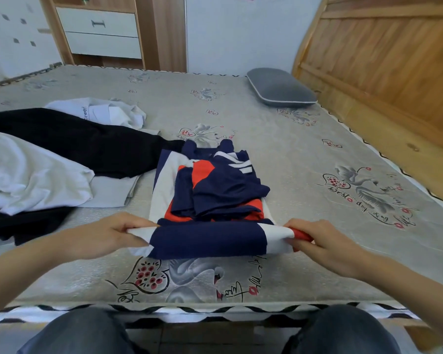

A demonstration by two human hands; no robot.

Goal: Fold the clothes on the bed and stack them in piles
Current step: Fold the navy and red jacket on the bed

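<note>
Head view
Left hand (105, 235): closed around the left end of the rolled near edge of the jersey (210, 200), thumb on top, fingers tucked under the white cloth.
Right hand (325, 245): closed on the right end of the same roll, pinching white and red cloth between thumb and fingers.
Jersey: navy, white and red, spread lengthwise on the bed (292, 154) from the near middle toward the far side; near edge rolled into a navy band stretched between both hands; sleeves folded inward and bunched on top of the body.
Black garment (69, 144): unfolded, far left of the jersey, reaching almost to its far left corner.
White garment (31, 180): crumpled at the left edge, lying over part of the black one.
White shirt (105, 113): loose heap with grey lettering, beyond the black garment.
Pale folded cloth (113, 191): flat, just left of the jersey, partly under the white and black garments.
Pillow (279, 88): grey, far right corner, beside the wooden headboard (384, 54).
Drawers (100, 31): white fronts in a wooden frame, beyond the far edge of the bed.
Knees (79, 333): dark trousers, at the near edge below the bed.
</note>
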